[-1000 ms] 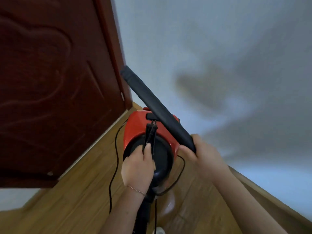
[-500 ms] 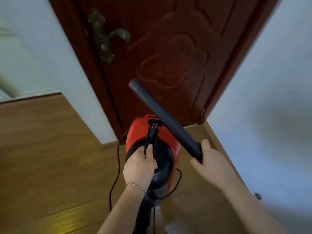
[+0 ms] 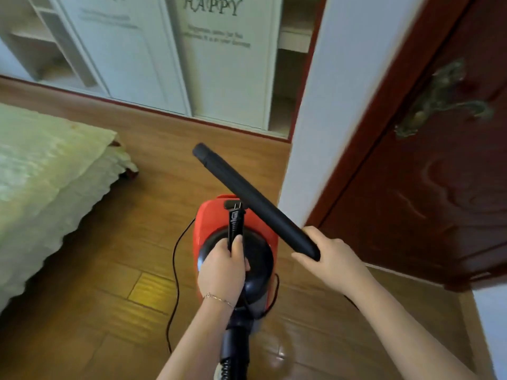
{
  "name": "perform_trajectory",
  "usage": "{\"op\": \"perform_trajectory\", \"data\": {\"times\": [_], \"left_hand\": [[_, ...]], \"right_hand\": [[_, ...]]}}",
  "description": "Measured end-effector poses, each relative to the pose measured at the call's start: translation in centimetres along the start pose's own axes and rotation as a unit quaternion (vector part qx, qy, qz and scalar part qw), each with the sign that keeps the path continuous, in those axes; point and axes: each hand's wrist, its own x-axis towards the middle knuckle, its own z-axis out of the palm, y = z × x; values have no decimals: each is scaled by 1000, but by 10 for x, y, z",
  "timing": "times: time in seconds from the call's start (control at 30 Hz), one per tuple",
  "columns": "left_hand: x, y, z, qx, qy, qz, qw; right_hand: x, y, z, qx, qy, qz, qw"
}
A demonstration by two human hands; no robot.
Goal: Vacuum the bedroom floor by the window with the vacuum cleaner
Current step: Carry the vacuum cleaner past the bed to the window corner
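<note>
My left hand (image 3: 222,270) is curled round the stem of the black power plug (image 3: 236,219), thumb laid along it, prongs pointing away from me; I cannot tell whether the same fingers also hold a carrying handle beneath; a thin bracelet (image 3: 218,298) sits on that wrist. My right hand (image 3: 329,259) grips the near end of the black tube (image 3: 255,198), which slants up and to the left, crossing over the far corner of the red vacuum cleaner (image 3: 210,223); the vacuum cleaner is just under my left hand, above the wooden floor (image 3: 109,297), though whether it rests there I cannot tell; its ribbed hose (image 3: 233,349) runs down toward me and its thin cord (image 3: 175,270) trails to the left. A pale bed (image 3: 41,187) lies on the left, a white wardrobe (image 3: 225,64) stands ahead, and a dark red door (image 3: 425,201) with a brass handle (image 3: 441,102) is on the right.
</note>
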Motion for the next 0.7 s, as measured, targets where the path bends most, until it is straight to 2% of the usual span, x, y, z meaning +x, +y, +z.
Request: {"op": "perform_trajectory", "data": {"times": [0.33,0.7], "left_hand": [[94,-43,-100,-44,105,-57,992],[239,-14,-120,-8,119,-102,988]], "right_hand": [[129,-110,35,-31,-29,-94,995],[290,-161,43,16,-50,-119,992]]}}
